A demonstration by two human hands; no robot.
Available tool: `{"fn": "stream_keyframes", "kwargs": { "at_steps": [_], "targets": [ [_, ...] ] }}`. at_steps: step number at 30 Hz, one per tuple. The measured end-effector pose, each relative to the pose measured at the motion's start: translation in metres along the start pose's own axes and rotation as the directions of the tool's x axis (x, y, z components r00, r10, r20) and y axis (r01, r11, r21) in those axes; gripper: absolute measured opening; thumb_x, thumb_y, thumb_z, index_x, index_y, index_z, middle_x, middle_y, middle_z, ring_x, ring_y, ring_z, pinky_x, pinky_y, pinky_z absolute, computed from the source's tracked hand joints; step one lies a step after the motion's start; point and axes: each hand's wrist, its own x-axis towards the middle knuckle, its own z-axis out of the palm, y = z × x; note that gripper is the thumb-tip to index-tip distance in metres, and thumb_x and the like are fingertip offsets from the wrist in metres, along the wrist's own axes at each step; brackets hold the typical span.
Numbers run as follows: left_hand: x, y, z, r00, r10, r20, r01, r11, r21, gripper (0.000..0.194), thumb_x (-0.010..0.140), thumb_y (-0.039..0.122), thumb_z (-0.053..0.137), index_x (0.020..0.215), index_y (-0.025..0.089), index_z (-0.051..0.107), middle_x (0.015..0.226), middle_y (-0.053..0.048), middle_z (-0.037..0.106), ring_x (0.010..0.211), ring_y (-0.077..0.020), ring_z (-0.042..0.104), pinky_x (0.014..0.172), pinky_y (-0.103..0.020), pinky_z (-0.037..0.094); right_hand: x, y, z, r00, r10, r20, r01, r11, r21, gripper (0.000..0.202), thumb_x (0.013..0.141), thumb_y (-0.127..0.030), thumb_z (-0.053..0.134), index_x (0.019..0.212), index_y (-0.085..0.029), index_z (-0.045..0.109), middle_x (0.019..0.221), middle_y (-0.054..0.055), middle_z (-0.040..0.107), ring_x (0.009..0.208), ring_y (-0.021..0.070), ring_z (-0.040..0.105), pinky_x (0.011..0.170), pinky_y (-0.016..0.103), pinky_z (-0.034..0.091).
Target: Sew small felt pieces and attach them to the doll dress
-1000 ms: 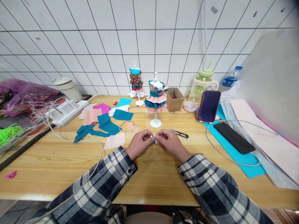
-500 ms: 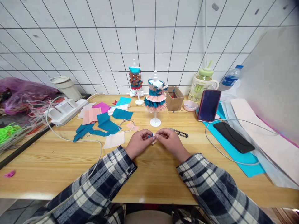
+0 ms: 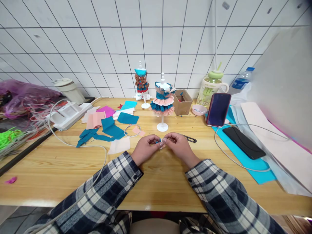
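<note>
Left hand (image 3: 147,149) and right hand (image 3: 179,147) nearly meet, both curled in a pinch, forearms (image 3: 102,185) angled inward.

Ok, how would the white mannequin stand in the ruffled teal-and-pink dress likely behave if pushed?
The white mannequin stand would probably tip if pushed high, since the ruffled dress sits up on a thin post over a small round base. The dress may crush easily, as its layers look thin.

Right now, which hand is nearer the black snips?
Right. The right hand is beside the snips, partly hiding them; the left hand is farther away, to their left.
</note>
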Motion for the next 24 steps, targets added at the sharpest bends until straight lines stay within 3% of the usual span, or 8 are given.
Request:
{"fn": "stream_keyframes", "kwargs": {
  "at_steps": [11, 14, 18, 21, 24],
  "targets": [
    [0.0019, -0.0037, -0.0015, 0.996, 0.006, -0.094, -0.012, 0.998, -0.061, 0.026, 0.070, 0.038, 0.069, 0.079, 0.015, 0.060, 0.071, -0.001, 0.064, 0.064, -0.0132, 0.057, 0.062, -0.024, 0.044, 0.0005, -0.0001, 0.0005, 1.000, 0.024, 0.008, -0.024, 1.000, 0.005, 0.014, 0.073, -0.033, 0.059, 0.073, -0.018, 0.059, 0.062, -0.002, 0.060, 0.054, 0.0108, 0.050, 0.051, 0.022, 0.037],
    [0.0019, -0.0025, -0.0020, 0.997, -0.009, -0.075, 0.005, 0.998, -0.057, 0.025, 0.070, 0.037, 0.068, 0.079, 0.015, 0.061, 0.070, -0.001, 0.064, 0.063, -0.0128, 0.056, 0.061, -0.023, 0.044, 0.0001, -0.0007, 0.0010, 1.000, 0.016, 0.019, -0.017, 0.999, 0.045, 0.015, 0.073, -0.034, 0.058, 0.076, -0.019, 0.058, 0.066, -0.002, 0.061, 0.059, 0.0114, 0.054, 0.054, 0.022, 0.040],
    [-0.0002, -0.0005, -0.0008, 1.000, 0.012, 0.021, -0.012, 1.000, 0.020, 0.023, 0.073, 0.037, 0.066, 0.080, 0.014, 0.063, 0.074, -0.003, 0.066, 0.069, -0.0147, 0.059, 0.065, -0.024, 0.045, -0.0008, -0.0023, 0.0015, 1.000, 0.005, 0.031, -0.007, 0.997, 0.081, 0.020, 0.072, -0.034, 0.061, 0.086, -0.019, 0.060, 0.077, 0.001, 0.065, 0.068, 0.0140, 0.060, 0.062, 0.025, 0.046],
    [-0.0017, 0.0019, -0.0002, 0.999, 0.041, 0.019, -0.043, 0.992, 0.121, 0.022, 0.074, 0.036, 0.064, 0.080, 0.015, 0.065, 0.075, -0.003, 0.068, 0.072, -0.0158, 0.060, 0.068, -0.025, 0.046, -0.0013, -0.0032, 0.0015, 0.998, 0.008, 0.054, -0.010, 1.000, 0.023, 0.015, 0.072, -0.033, 0.062, 0.078, -0.018, 0.061, 0.069, 0.001, 0.063, 0.061, 0.0133, 0.058, 0.058, 0.025, 0.045],
    [-0.0022, 0.0039, -0.0005, 0.999, 0.042, 0.004, -0.042, 0.982, 0.185, 0.021, 0.074, 0.035, 0.064, 0.079, 0.015, 0.066, 0.075, -0.003, 0.068, 0.071, -0.0161, 0.060, 0.067, -0.025, 0.046, -0.0018, -0.0041, 0.0013, 1.000, -0.018, 0.020, 0.019, 0.999, -0.030, 0.016, 0.072, -0.031, 0.062, 0.082, -0.019, 0.062, 0.067, 0.000, 0.062, 0.059, 0.0125, 0.056, 0.056, 0.024, 0.044]
  ]
}}
